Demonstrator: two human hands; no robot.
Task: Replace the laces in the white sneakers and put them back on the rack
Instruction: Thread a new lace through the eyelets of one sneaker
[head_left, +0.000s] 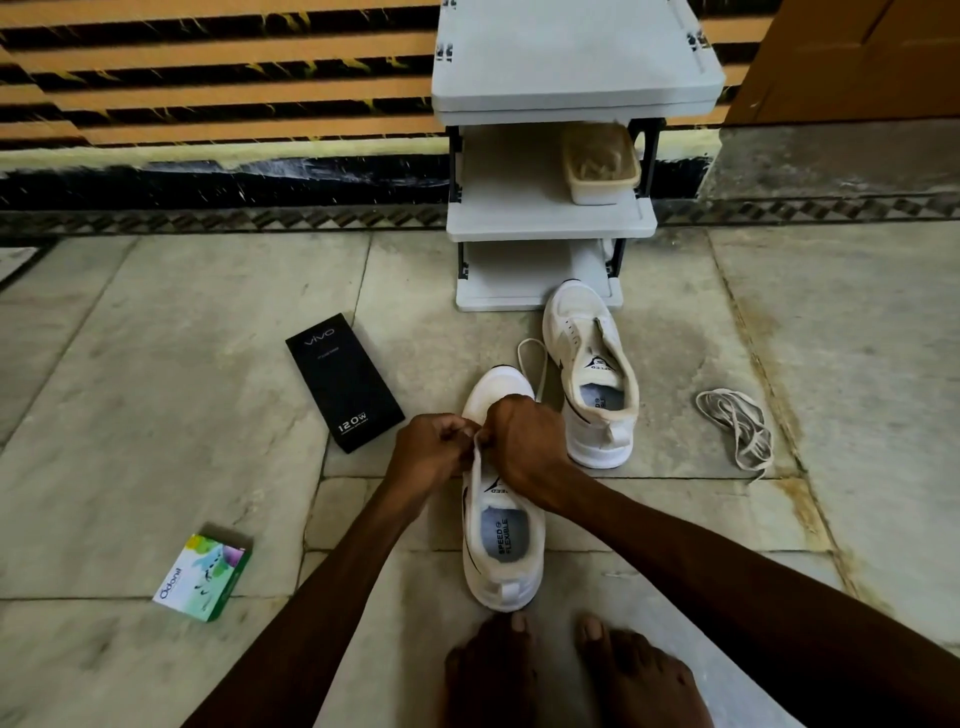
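Two white sneakers stand on the floor in front of a white shoe rack (550, 221). The near sneaker (501, 545) lies between my arms, toe pointing away. My left hand (434, 447) pinches its upper edge at the eyelets. My right hand (524, 441) grips over the tongue area, and a lace (535, 364) loops out beyond it toward the toe. The far sneaker (592, 374) has no lace and rests against the rack's bottom shelf. A loose bundle of lace (740, 428) lies on the floor to the right.
A black phone box (344, 382) lies left of the sneakers. A small green carton (203, 578) sits at lower left. A beige plastic tub (600, 166) stands on the rack's middle shelf. My bare feet (566, 670) are just behind the near sneaker. A striped wall runs behind.
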